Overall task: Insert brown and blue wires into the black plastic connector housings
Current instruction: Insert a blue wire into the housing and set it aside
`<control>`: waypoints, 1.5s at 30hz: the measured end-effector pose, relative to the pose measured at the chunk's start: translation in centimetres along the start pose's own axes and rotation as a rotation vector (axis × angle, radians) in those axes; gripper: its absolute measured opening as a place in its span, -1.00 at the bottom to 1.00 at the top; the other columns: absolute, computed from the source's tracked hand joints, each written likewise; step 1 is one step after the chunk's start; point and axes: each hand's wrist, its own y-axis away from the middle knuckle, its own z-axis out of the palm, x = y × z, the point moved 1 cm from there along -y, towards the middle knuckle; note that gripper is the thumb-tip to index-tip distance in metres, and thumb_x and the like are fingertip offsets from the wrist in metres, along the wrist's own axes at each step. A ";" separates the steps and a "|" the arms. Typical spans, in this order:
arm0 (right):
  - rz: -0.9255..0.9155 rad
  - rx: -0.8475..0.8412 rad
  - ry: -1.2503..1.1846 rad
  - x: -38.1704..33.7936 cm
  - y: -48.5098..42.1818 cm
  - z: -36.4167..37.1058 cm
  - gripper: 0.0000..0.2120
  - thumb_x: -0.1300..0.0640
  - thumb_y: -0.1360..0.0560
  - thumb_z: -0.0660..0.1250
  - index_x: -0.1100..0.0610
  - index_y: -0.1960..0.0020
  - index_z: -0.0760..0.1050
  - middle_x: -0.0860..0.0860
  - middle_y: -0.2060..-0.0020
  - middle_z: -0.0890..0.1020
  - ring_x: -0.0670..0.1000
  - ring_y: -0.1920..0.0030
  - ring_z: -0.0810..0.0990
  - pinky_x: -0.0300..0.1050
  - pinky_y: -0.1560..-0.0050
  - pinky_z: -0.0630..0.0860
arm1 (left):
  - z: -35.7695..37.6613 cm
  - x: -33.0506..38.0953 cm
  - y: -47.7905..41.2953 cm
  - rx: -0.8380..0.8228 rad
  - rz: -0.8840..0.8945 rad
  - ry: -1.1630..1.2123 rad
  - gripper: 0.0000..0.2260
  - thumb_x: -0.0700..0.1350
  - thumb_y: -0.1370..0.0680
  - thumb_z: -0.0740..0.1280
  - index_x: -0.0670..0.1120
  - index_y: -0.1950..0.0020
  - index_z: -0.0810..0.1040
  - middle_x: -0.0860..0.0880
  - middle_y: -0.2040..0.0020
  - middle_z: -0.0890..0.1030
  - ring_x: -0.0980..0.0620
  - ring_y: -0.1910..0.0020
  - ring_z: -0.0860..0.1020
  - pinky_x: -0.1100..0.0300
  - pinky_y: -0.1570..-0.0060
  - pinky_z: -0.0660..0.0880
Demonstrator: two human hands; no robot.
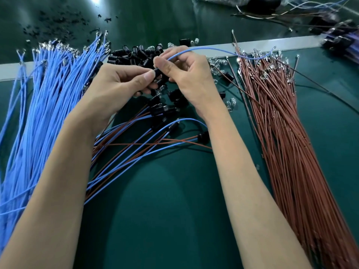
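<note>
Head view: left hand (pixel 116 84) fingers (pixel 146 76) clamped on black housing (pixel 157 72), right hand's (pixel 191 80) on blue wire (pixel 204 49).

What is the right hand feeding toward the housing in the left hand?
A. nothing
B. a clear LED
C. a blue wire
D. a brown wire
C: the right hand pinches a blue wire whose end meets the housing held by the left hand.

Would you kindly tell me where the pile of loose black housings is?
In the head view, the housing pile lies upper centre, just beyond the left hand and right hand, between the blue wire bundle on its left and the brown wire bundle.
</note>
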 end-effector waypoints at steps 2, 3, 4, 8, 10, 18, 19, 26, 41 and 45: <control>0.026 0.019 -0.043 -0.2 0.0 -0.3 -0.85 0.11 -0.57 0.30 0.06 0.18 0.51 -0.08 0.20 0.59 -0.14 0.24 0.55 -0.27 0.20 0.45 | -0.2 0.0 0.0 0.020 -0.003 -0.006 -0.88 -0.13 -0.57 0.31 0.01 0.06 0.63 0.15 0.29 0.67 0.21 0.26 0.55 0.41 0.18 0.44; 0.042 0.041 -0.088 -0.3 0.0 -0.5 -0.81 0.08 -0.61 0.21 0.06 0.16 0.48 -0.08 0.18 0.59 -0.12 0.22 0.56 -0.27 0.21 0.45 | -0.3 0.1 0.0 0.028 -0.006 -0.007 -0.88 -0.13 -0.57 0.31 0.02 0.06 0.63 0.15 0.30 0.66 0.20 0.25 0.55 0.41 0.18 0.44; 0.043 0.066 -0.134 -0.4 -0.1 -0.6 -0.77 0.08 -0.65 0.13 0.06 0.15 0.45 -0.07 0.16 0.58 -0.10 0.21 0.57 -0.26 0.23 0.45 | -0.3 0.1 0.0 0.032 -0.008 -0.007 -0.88 -0.13 -0.57 0.31 0.02 0.07 0.63 0.15 0.30 0.66 0.20 0.25 0.55 0.42 0.18 0.44; -0.043 0.082 -0.045 -0.7 -0.1 -0.7 -0.72 0.17 -0.64 0.15 0.07 0.25 0.43 0.02 0.13 0.56 -0.06 0.15 0.56 -0.21 0.20 0.45 | -0.3 0.5 0.1 0.021 -0.002 0.002 -0.90 -0.16 -0.56 0.32 -0.02 0.02 0.62 0.17 0.31 0.66 0.26 0.27 0.57 0.46 0.18 0.44; -0.081 0.028 0.072 -0.7 -0.1 -0.6 -0.76 0.20 -0.57 0.28 0.09 0.27 0.52 -0.03 0.14 0.55 -0.08 0.13 0.54 -0.17 0.11 0.45 | -0.2 0.6 0.2 0.004 0.008 -0.016 -0.89 -0.17 -0.55 0.33 -0.04 -0.02 0.62 0.17 0.31 0.66 0.27 0.26 0.58 0.46 0.17 0.45; 0.033 0.118 -0.199 -1.0 0.0 -1.5 -0.83 0.05 -0.65 0.11 0.09 0.03 0.40 -0.01 0.07 0.60 -0.10 0.17 0.60 -0.22 0.18 0.48 | -0.8 0.4 0.1 0.032 -0.022 -0.062 -0.91 -0.14 -0.55 0.34 0.01 0.03 0.64 0.16 0.30 0.67 0.23 0.24 0.58 0.43 0.11 0.50; 0.053 0.140 -0.179 -1.0 -0.1 -1.5 -0.76 0.02 -0.67 0.05 0.09 0.07 0.39 0.00 0.07 0.60 -0.08 0.15 0.60 -0.20 0.14 0.48 | -0.8 0.4 0.1 0.035 -0.020 -0.067 -0.91 -0.14 -0.55 0.34 0.01 0.04 0.64 0.15 0.29 0.67 0.23 0.23 0.58 0.42 0.09 0.51; 0.121 0.061 -0.002 -0.7 -0.2 -0.9 -0.50 -0.05 -0.67 -0.16 0.08 0.37 0.23 0.21 -0.01 0.59 -0.09 0.04 0.51 -0.10 -0.09 0.45 | -0.7 0.5 0.1 -0.010 -0.011 -0.155 -0.86 -0.11 -0.54 0.36 0.12 0.13 0.64 0.15 0.28 0.68 0.25 0.24 0.59 0.44 0.09 0.50; 0.102 -0.063 0.145 -0.1 -0.5 -1.5 -0.49 -0.10 -0.65 -0.05 0.13 0.29 0.44 0.04 0.22 0.51 -0.12 0.19 0.45 -0.13 0.06 0.46 | -0.9 0.9 0.5 -0.114 -0.025 -0.201 -0.92 -0.07 -0.49 0.39 0.11 0.09 0.64 0.18 0.24 0.68 0.30 0.21 0.62 0.50 0.12 0.47; 0.099 -0.011 0.121 0.2 -0.3 -3.0 -0.75 -0.14 -0.48 0.35 0.02 0.18 0.43 -0.09 0.32 0.44 -0.16 0.30 0.37 -0.27 0.23 0.34 | -1.6 0.7 0.4 -0.069 -0.011 -0.251 -0.92 -0.04 -0.51 0.36 0.09 0.05 0.64 0.19 0.21 0.68 0.25 0.19 0.62 0.52 0.14 0.46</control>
